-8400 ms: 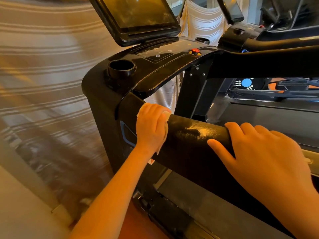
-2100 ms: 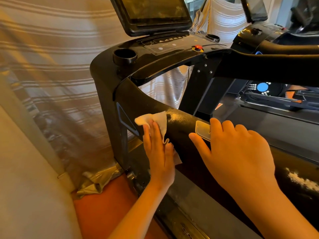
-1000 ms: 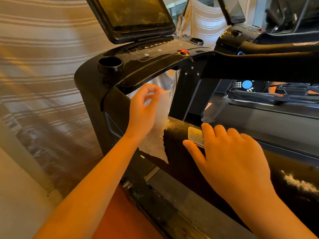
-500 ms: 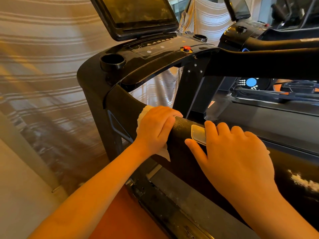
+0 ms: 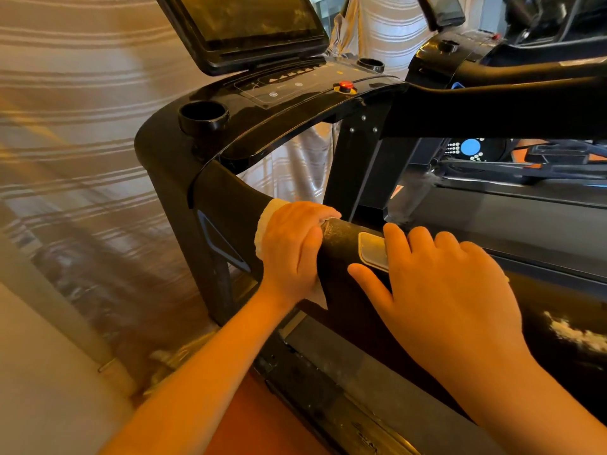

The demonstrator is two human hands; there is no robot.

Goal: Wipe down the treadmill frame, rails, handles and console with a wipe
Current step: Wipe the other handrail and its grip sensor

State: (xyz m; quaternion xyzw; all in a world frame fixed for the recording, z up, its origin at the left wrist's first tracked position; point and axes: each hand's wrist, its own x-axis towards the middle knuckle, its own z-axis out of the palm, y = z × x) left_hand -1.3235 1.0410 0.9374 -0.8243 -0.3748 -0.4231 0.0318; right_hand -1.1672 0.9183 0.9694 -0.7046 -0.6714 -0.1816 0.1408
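My left hand (image 5: pixel 292 251) was wrapped over the top of the treadmill's left handrail (image 5: pixel 338 267), close to the front end where the rail rises to meet the console (image 5: pixel 295 93). My fingers were curled down the far side and my thumb lay along the near side, clamping the white wipe (image 5: pixel 264 224) against the black padding. The wipe showed as a crumpled edge at my knuckles and a small corner hanging below my palm. My right hand (image 5: pixel 450 290) lay flat on the same rail just behind the left, holding nothing, fingers loosely spread and thumb stretched forward. Its index fingertip touched the rear edge of the silver sensor plate (image 5: pixel 372 249), which sat between my two hands. Farther back along the rail, toward its rear end, a patch of whitish residue (image 5: pixel 571 330) clung to the surface. On the console, a red stop button (image 5: pixel 345 86) stood near the front edge, a cup holder (image 5: pixel 203 118) at the left corner, and the tilted screen (image 5: pixel 249 21) behind them.
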